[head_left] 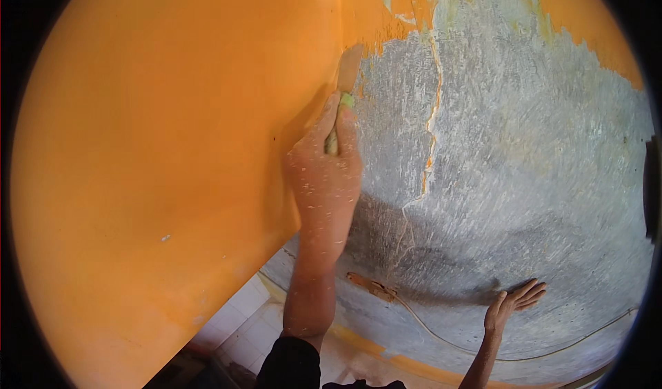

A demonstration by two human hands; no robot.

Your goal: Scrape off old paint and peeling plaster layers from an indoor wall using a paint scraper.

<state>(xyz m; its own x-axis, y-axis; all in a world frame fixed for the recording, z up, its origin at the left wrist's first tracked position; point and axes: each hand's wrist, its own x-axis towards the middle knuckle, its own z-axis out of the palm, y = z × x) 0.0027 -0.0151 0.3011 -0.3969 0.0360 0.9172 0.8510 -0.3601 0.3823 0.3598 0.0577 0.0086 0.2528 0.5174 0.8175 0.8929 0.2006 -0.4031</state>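
My left hand [324, 182] is raised and closed around the pale handle of a scraper [347, 72]. The flat blade rests on the edge of the orange paint, right at the corner where two walls meet. Paint flecks dot the hand and forearm. My right hand [514, 303] lies low on the right, fingers spread, palm flat against the scraped grey wall [524, 168]. It holds nothing.
The left wall [158, 147] is smooth orange. The right wall is mostly bare grey plaster with orange patches along the top and a long vertical crack [432, 113]. A thin cable [441, 337] and small brown fitting [372, 287] run along its base. White floor tiles [241, 320] show below.
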